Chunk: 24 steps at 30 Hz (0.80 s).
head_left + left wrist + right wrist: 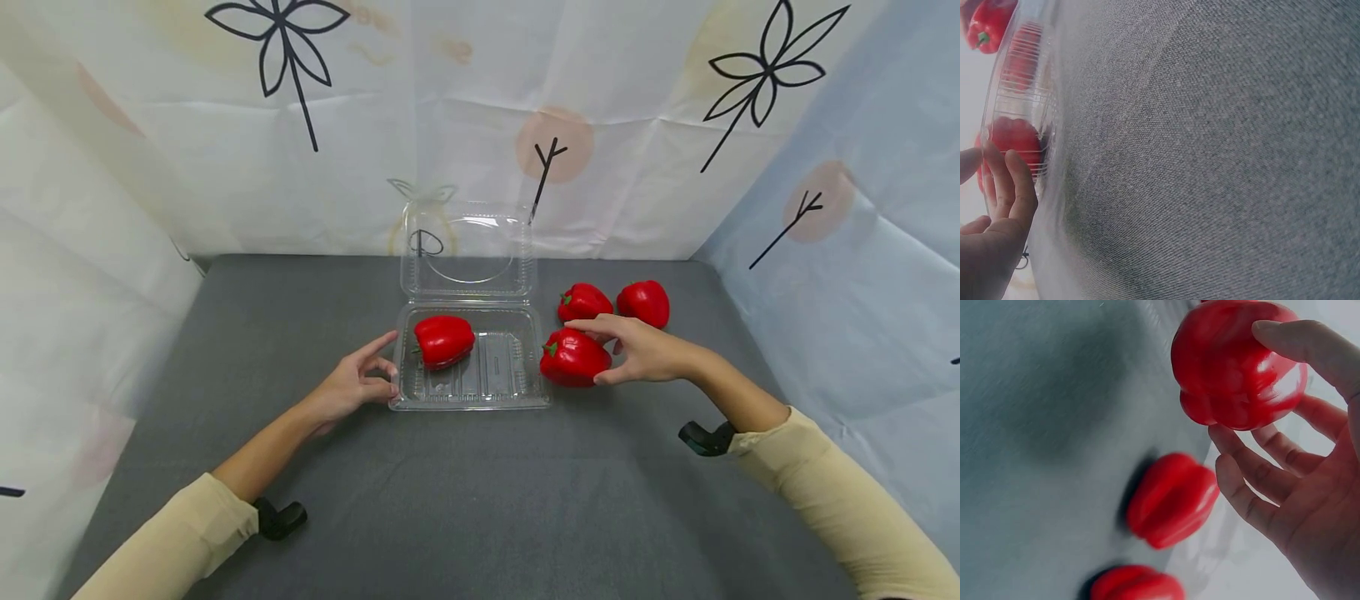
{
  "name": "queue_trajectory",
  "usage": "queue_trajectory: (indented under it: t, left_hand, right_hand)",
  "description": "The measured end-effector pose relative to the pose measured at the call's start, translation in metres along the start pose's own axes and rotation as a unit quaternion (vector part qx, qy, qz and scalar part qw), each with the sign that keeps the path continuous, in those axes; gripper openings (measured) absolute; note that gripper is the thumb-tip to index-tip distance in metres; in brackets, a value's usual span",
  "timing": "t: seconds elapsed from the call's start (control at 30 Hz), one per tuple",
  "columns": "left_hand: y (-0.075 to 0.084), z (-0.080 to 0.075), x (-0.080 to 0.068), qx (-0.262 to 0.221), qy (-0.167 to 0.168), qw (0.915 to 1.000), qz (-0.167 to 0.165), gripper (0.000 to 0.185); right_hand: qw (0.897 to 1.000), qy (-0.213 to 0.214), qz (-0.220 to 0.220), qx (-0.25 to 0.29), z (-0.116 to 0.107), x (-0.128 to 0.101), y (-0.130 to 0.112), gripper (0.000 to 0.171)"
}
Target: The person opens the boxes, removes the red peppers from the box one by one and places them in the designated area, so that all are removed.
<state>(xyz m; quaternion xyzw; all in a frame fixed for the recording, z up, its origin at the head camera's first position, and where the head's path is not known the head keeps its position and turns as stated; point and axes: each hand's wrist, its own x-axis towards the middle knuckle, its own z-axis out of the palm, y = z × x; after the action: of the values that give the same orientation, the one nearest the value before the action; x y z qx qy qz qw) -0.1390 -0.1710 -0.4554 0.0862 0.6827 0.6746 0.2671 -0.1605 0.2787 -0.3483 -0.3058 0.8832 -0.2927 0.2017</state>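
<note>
A clear plastic clamshell container (495, 402) lies with its lid raised at the back. One red bell pepper (443, 340) is inside, on the left side of the tray. My left hand (352, 382) touches the container's left edge with its fingertips, fingers spread and slightly bent. Just right of the container, my right hand (637, 350) holds another red bell pepper (574, 358) between thumb and fingers. In the right wrist view, the thumb presses one side of this held pepper (1235, 369), with the fingers on the opposite side.
Two more red bell peppers, one nearer the container (583, 302) and one farther right (643, 302), lie behind my right hand. Grey cloth (480, 500) covers the table. Patterned fabric (472, 133) hangs behind the table and along its sides.
</note>
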Motion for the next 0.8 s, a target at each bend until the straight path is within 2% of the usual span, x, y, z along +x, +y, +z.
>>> queue_trajectory:
  t: [0.57, 0.8]
  left_hand:
    - [0.001, 0.001, 0.0, 0.0, 0.006, 1.0, -0.003, 0.087]
    - [0.002, 0.001, 0.0, 0.001, 0.006, 1.0, -0.006, 0.087]
  right_hand:
    - [0.993, 0.076, 0.083, 0.021, -0.003, -0.044, 0.069, 0.07]
    - [0.99, 0.09, 0.11, 0.011, -0.004, -0.054, 0.085, 0.068]
